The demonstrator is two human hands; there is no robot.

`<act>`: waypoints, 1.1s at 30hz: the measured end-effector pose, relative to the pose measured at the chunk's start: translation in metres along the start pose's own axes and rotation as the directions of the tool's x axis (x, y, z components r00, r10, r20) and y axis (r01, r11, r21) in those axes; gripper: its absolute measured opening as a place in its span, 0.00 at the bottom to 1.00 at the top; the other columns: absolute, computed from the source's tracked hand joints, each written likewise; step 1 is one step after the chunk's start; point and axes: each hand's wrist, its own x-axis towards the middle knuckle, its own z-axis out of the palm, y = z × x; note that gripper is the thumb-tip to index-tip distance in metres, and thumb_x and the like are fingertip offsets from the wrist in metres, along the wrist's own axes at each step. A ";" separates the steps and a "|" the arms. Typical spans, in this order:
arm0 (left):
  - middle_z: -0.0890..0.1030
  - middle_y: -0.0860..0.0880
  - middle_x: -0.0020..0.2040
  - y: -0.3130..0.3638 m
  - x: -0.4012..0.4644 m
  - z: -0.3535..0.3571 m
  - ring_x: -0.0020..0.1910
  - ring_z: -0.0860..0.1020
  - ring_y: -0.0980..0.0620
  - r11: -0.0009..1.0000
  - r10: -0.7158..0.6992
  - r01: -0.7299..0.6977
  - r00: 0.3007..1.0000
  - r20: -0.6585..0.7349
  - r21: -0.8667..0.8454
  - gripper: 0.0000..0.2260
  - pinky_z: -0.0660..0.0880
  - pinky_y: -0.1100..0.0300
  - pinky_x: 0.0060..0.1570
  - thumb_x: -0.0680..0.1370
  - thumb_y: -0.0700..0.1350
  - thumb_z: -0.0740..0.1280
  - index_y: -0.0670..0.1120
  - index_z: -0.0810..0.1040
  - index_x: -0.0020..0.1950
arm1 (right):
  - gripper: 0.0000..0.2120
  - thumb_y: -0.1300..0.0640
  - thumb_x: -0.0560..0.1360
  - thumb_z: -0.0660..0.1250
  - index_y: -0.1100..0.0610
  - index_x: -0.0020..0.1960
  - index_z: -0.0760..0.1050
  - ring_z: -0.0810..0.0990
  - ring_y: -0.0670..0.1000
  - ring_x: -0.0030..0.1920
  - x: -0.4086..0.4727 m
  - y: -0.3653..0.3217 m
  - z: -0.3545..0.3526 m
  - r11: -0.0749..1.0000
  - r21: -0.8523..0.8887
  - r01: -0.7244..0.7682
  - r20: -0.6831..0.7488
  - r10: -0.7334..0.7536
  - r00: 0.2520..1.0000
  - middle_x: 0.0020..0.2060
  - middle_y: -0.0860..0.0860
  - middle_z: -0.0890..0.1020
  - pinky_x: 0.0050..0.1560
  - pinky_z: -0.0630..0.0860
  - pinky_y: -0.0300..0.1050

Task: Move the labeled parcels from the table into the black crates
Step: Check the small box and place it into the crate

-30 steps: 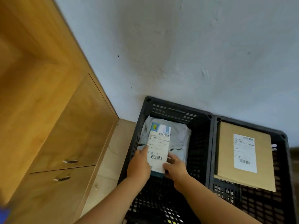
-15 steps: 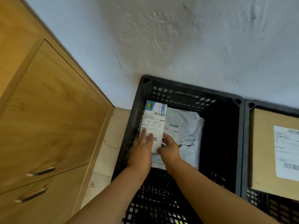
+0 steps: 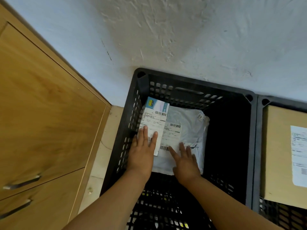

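A small labeled box [image 3: 155, 114] with a blue top end leans against the left inner wall of the left black crate [image 3: 191, 80]. My left hand [image 3: 142, 152] lies flat on its lower part, fingers straight. Under and beside it lies a grey mailer bag [image 3: 189, 127] with its own label. My right hand [image 3: 185, 161] rests flat on that bag, fingers spread. A second black crate [image 3: 256, 146] stands to the right with a brown labeled cardboard parcel [image 3: 277, 155] on top of it.
A wooden cabinet [image 3: 41, 122] with two metal drawer handles stands close on the left, with a strip of tiled floor [image 3: 101, 156] between it and the crate. A white plaster wall [image 3: 182, 39] rises right behind both crates.
The small box has gone to the crate's left side and down onto the grey bag. My right hand has let go of it and now lies on the bag. The view has moved closer.
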 end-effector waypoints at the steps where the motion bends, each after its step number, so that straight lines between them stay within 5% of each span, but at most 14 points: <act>1: 0.28 0.34 0.70 0.000 0.001 0.001 0.74 0.35 0.37 1.000 0.004 -0.004 1.000 0.006 0.016 0.36 0.41 0.47 0.73 0.82 0.43 0.55 0.46 0.27 0.72 | 0.39 0.63 0.77 0.58 0.40 0.76 0.39 0.32 0.58 0.75 0.002 0.006 0.003 1.000 -0.003 -0.009 0.051 0.010 0.999 0.75 0.52 0.32 0.75 0.40 0.53; 11: 0.34 0.31 0.73 -0.003 0.007 0.002 0.74 0.38 0.34 0.997 0.007 -0.013 0.997 0.074 0.082 0.36 0.53 0.50 0.73 0.81 0.40 0.55 0.43 0.27 0.73 | 0.43 0.59 0.77 0.63 0.43 0.76 0.35 0.33 0.60 0.75 0.012 0.021 0.000 0.991 -0.118 0.059 0.189 -0.036 0.981 0.73 0.55 0.28 0.75 0.51 0.53; 17: 0.34 0.33 0.74 -0.002 0.005 -0.005 0.74 0.36 0.36 1.000 -0.012 0.014 0.991 0.130 -0.012 0.36 0.54 0.51 0.73 0.80 0.37 0.55 0.45 0.30 0.75 | 0.39 0.57 0.78 0.62 0.44 0.77 0.40 0.37 0.57 0.76 0.002 0.019 -0.009 0.998 -0.055 0.040 0.197 -0.028 0.980 0.74 0.52 0.31 0.76 0.49 0.51; 23: 0.29 0.45 0.75 -0.007 -0.028 -0.033 0.75 0.33 0.46 0.961 0.041 -0.008 0.993 0.114 -0.277 0.38 0.50 0.49 0.75 0.79 0.40 0.61 0.51 0.35 0.76 | 0.37 0.60 0.78 0.59 0.48 0.78 0.41 0.49 0.53 0.76 -0.042 0.003 -0.032 0.983 0.178 -0.055 0.068 0.043 0.997 0.77 0.52 0.42 0.74 0.57 0.48; 27: 0.36 0.45 0.77 -0.009 -0.072 -0.060 0.76 0.40 0.47 0.929 0.132 -0.111 0.990 0.038 -0.354 0.33 0.49 0.52 0.74 0.80 0.42 0.59 0.50 0.42 0.78 | 0.34 0.60 0.77 0.61 0.52 0.77 0.48 0.58 0.55 0.73 -0.090 -0.008 -0.059 0.963 0.263 -0.063 -0.049 0.078 0.996 0.76 0.54 0.54 0.72 0.62 0.49; 33: 0.44 0.44 0.78 -0.006 -0.129 -0.116 0.76 0.50 0.46 0.912 0.146 -0.132 0.989 0.006 -0.387 0.29 0.57 0.52 0.73 0.79 0.42 0.59 0.50 0.50 0.78 | 0.31 0.57 0.79 0.60 0.55 0.77 0.49 0.59 0.54 0.73 -0.180 -0.015 -0.111 0.950 0.312 -0.023 -0.197 0.088 0.976 0.75 0.52 0.56 0.70 0.62 0.45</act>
